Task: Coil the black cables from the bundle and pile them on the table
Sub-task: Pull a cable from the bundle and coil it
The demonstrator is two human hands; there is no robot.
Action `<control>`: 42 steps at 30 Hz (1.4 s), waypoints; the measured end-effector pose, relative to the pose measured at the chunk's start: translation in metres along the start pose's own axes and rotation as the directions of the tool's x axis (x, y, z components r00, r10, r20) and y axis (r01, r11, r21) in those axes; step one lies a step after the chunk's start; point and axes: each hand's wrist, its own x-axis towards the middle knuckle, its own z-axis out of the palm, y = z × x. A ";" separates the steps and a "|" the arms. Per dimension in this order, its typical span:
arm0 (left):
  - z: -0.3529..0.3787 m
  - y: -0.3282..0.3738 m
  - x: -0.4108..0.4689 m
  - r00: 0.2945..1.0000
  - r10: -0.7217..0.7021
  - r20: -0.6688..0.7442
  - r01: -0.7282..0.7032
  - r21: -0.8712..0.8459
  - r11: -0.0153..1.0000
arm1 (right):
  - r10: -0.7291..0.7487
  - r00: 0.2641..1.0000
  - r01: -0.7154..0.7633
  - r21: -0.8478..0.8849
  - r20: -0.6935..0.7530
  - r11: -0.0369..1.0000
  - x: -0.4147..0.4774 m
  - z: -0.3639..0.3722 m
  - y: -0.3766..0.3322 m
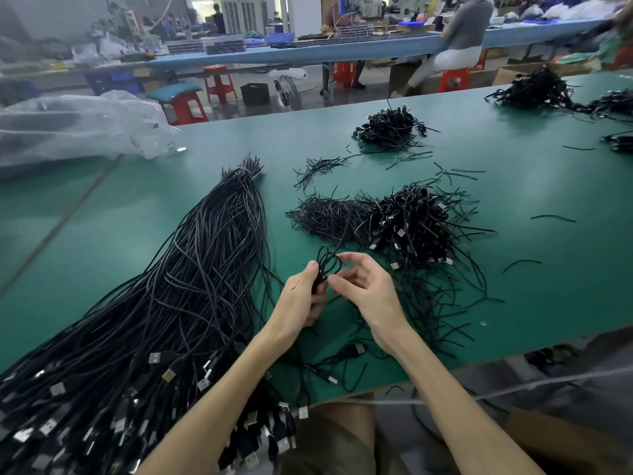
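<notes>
A long bundle of black cables (191, 286) with metal plugs lies across the left of the green table (531, 186). My left hand (301, 299) grips a small coiled black cable (327, 265) just above the table. My right hand (363, 286) touches the coil's loops with its fingertips, thumb and forefinger curled around it. A pile of coiled cables (414, 224) sits just beyond my right hand, and a heap of thin black ties (329, 217) lies beside it.
A second coiled pile (390, 126) lies farther back, with more black heaps (537, 89) at the far right. A clear plastic bag (75, 128) covers the far left. Loose ties (318, 168) scatter mid-table. A person sits at a bench behind.
</notes>
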 end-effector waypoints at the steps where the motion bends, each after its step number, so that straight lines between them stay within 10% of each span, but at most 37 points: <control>1: 0.000 0.001 -0.001 1.000 -0.004 0.007 0.004 -0.002 1.000 | -0.019 0.999 0.020 -0.020 0.029 1.000 0.000 0.000 0.000; 8: -0.001 0.002 -0.003 1.000 -0.011 -0.011 0.011 0.008 1.000 | -0.040 0.975 0.082 -0.185 0.220 0.979 -0.003 0.001 -0.004; 31: 0.005 0.001 -0.005 0.999 0.000 -0.049 0.000 0.001 1.000 | 0.007 0.997 0.003 -0.124 0.081 0.992 -0.005 0.001 -0.003; 42: 0.000 -0.003 -0.001 0.995 -0.029 -0.095 0.029 -0.007 1.000 | -0.105 0.977 0.181 -0.459 0.186 0.870 -0.010 0.015 -0.001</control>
